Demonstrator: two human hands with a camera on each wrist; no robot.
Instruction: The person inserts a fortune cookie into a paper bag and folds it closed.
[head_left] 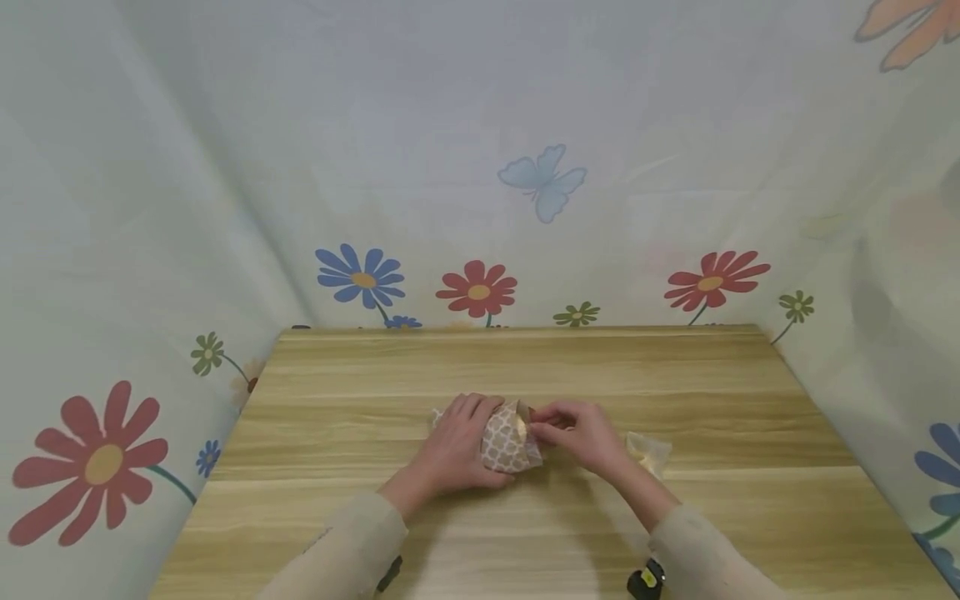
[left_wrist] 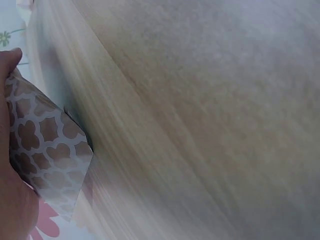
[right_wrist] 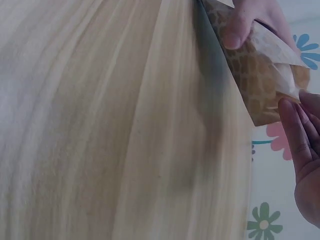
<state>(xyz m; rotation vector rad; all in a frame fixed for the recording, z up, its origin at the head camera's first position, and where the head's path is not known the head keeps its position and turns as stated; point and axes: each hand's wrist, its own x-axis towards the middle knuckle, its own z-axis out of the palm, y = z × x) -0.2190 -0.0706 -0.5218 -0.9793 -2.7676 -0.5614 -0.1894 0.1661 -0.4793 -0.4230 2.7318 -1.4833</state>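
A brown paper bag (head_left: 504,442) with a white lattice pattern lies on its side at the middle of the table, its mouth facing right. My left hand (head_left: 459,442) grips the bag from the left, with the thumb on the near side. At the mouth, the thumb and fingers of my right hand (head_left: 576,429) pinch the bag's edge. Inside the opening, a brown rounded item (right_wrist: 301,77) shows beside whitish translucent paper; its kind is unclear. The left wrist view catches the patterned side of the bag and part of the left hand (left_wrist: 15,200).
A crumpled translucent wrapper (head_left: 648,452) lies to the right, partly behind the right forearm. The wood-grain table (head_left: 360,367) meets a flower-printed cloth (head_left: 420,167) at its back and sides. A black strap device (head_left: 647,579) shows by the right sleeve.
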